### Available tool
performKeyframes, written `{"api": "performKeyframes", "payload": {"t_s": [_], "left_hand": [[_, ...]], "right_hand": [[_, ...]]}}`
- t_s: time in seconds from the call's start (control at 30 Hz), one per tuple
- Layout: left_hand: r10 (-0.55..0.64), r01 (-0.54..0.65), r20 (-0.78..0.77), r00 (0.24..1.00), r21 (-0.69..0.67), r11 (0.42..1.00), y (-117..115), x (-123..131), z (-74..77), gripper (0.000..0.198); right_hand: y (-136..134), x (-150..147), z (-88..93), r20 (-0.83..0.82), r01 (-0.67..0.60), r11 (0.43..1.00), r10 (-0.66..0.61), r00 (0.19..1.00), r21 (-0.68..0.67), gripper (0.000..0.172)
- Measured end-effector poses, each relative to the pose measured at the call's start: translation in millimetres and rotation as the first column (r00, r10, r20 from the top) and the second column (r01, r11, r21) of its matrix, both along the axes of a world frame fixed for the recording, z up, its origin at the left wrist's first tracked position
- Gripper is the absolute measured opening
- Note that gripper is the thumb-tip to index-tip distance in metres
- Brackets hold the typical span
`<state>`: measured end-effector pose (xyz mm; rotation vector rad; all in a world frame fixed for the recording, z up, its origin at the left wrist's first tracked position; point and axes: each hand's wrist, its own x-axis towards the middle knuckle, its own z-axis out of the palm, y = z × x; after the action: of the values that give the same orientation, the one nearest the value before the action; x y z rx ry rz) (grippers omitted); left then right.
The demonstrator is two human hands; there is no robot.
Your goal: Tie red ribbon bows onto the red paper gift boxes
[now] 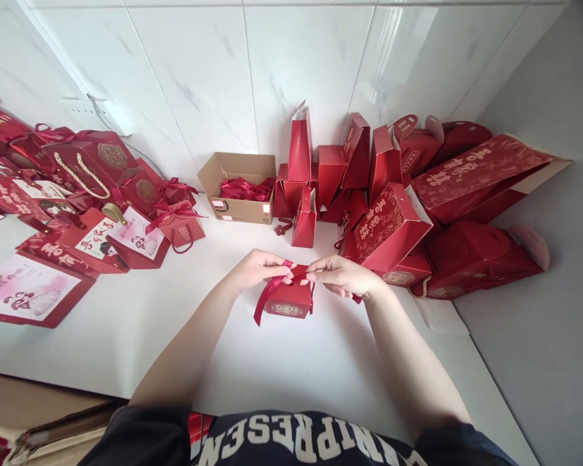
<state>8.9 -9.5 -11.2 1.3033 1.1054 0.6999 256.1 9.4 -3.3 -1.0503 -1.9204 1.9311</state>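
A small red gift box (288,302) with a pale printed emblem stands on the white table in front of me. A dark red ribbon (262,299) runs at its top, and one loose end hangs down on the left side. My left hand (263,268) pinches the ribbon above the box's top left. On the other side, my right hand (342,274) has its thumb and fingers closed together at the top right of the box. What those right fingertips hold is too small to make out.
An open cardboard box (243,211) with red ribbons stands against the tiled wall. Several red gift boxes (388,230) are stacked at the right. Finished-looking bags and boxes (97,162) with bows crowd the left. A grey wall (539,213) bounds the right side.
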Motion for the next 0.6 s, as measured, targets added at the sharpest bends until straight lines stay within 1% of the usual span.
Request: {"api": "performKeyframes", "payload": {"t_s": [0.07,0.17,0.27,0.4,0.5,0.6], "left_hand": [[-0.003,0.002,0.032,0.999,0.022,1.000,10,2,0.3,0.036],[0.003,-0.004,0.072,0.997,0.017,1.000,25,4,0.3,0.039],[-0.011,0.012,0.108,0.994,-0.006,1.000,38,3,-2.1,0.040],[-0.037,0.040,0.117,0.992,-0.021,0.999,47,0,-6.8,0.042],[-0.129,0.130,0.102,0.986,-0.003,0.992,47,0,-5.9,0.040],[-0.219,0.219,0.062,0.974,0.008,0.976,46,3,-3.1,0.037]], "right_hand": [[5,-2,-7.5,-0.119,0.081,0.996,-0.085,0.989,-0.042,0.040],[14,-5,-20.0,-0.274,0.161,0.973,-0.202,0.940,-0.164,0.038],[22,-8,-28.2,-0.338,0.193,0.957,-0.260,0.905,-0.218,0.037],[23,-9,-28.6,-0.327,0.191,0.957,-0.257,0.909,-0.219,0.036],[21,-10,-23.3,-0.309,0.159,0.968,-0.214,0.927,-0.194,0.035],[20,-10,-17.9,-0.298,0.121,0.985,-0.154,0.942,-0.124,0.033]]}}
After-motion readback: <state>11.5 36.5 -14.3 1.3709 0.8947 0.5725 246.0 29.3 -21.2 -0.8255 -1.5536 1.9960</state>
